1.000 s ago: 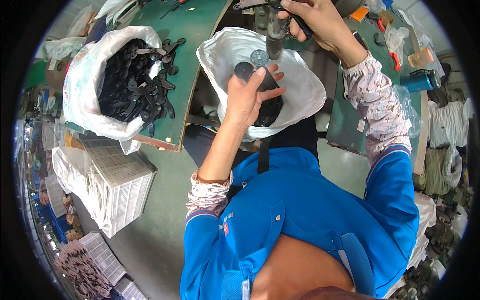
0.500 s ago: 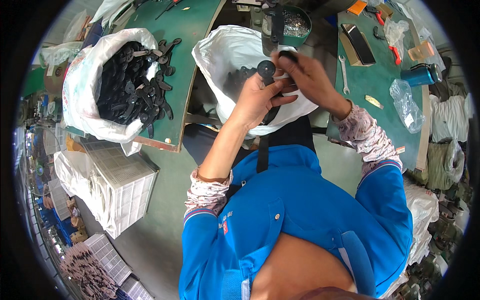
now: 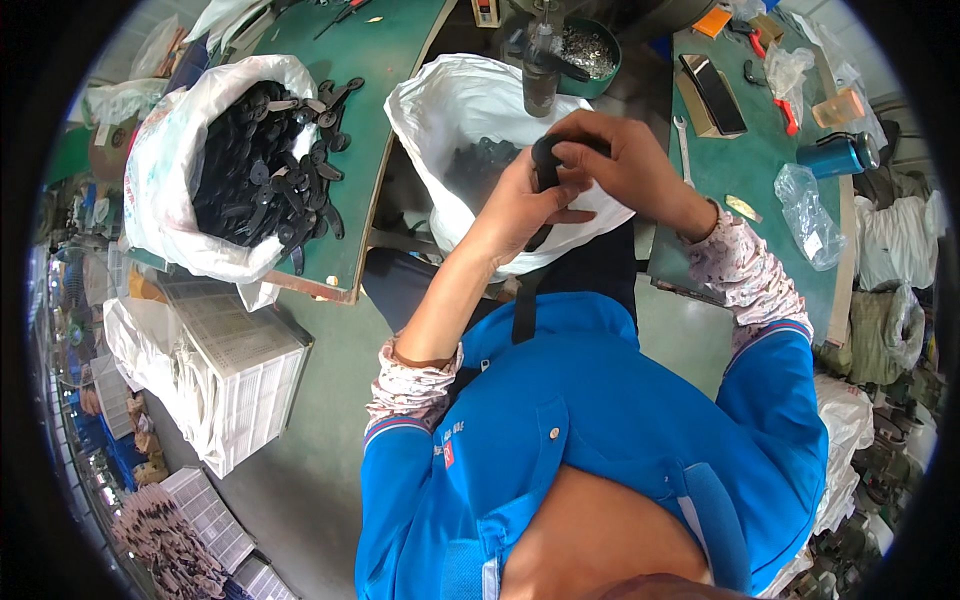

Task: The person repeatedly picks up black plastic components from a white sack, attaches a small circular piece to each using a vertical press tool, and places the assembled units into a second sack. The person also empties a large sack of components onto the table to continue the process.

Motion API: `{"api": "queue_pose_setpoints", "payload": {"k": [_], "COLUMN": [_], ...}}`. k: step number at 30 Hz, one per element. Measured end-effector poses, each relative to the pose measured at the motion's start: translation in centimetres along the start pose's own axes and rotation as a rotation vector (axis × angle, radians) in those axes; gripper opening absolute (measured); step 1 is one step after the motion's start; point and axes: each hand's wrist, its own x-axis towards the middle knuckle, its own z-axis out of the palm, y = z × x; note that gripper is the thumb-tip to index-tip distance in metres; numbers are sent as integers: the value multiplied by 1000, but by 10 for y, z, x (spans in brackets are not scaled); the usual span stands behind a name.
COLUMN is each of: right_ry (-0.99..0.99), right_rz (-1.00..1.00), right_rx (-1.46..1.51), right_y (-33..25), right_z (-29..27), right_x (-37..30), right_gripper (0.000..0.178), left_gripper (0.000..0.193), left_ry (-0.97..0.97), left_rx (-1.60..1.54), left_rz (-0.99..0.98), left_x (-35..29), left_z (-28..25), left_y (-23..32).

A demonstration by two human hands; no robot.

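My left hand (image 3: 518, 208) is closed on a black plastic lever part (image 3: 545, 168) with a rounded end, held over the open white sack (image 3: 420, 100) between the two tables. Curled over the same rounded end is my right hand (image 3: 628, 165), with a dark piece under its fingers. Whether that is a second part or the same one is hard to see. Several black parts (image 3: 485, 160) lie inside the white sack. Just beyond my hands stands a dark upright machine post (image 3: 540, 85), with a dark elongated piece at its head.
A second white sack (image 3: 160, 215), full of black parts, sits on the left green table (image 3: 365, 150), some parts spilling out. Behind the post is a green bowl (image 3: 612, 75) of small metal pieces. The right table holds a wrench (image 3: 683, 150), a phone (image 3: 712, 90) and a blue flask (image 3: 835, 155).
My right hand has moved down and left onto the rounded end of the part in my left hand. An elongated piece at the post's head now points sideways.
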Motion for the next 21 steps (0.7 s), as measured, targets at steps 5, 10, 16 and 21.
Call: {"api": "queue_pose_setpoints", "payload": {"k": [5,10,16,21], "right_ry": [159,183,42,67], "right_rz": [-27,209,328,234], "right_rx": [372,492,368,370], "right_y": [-1,-32,-18,0], "right_z": [-36,-59,-59,-48], "right_x": [35,95,93,61], "right_gripper": [26,26,26,45], "left_gripper": [45,43,35,33], "left_ry": [21,7,100,364], "left_rx": [-94,-72,-43,104], "left_rz": [-11,-22,33,204], "left_x": [4,0,-9,-22], "left_z": [-3,-10,-29,-76], "left_y": [-2,-2,-6,-1]}}
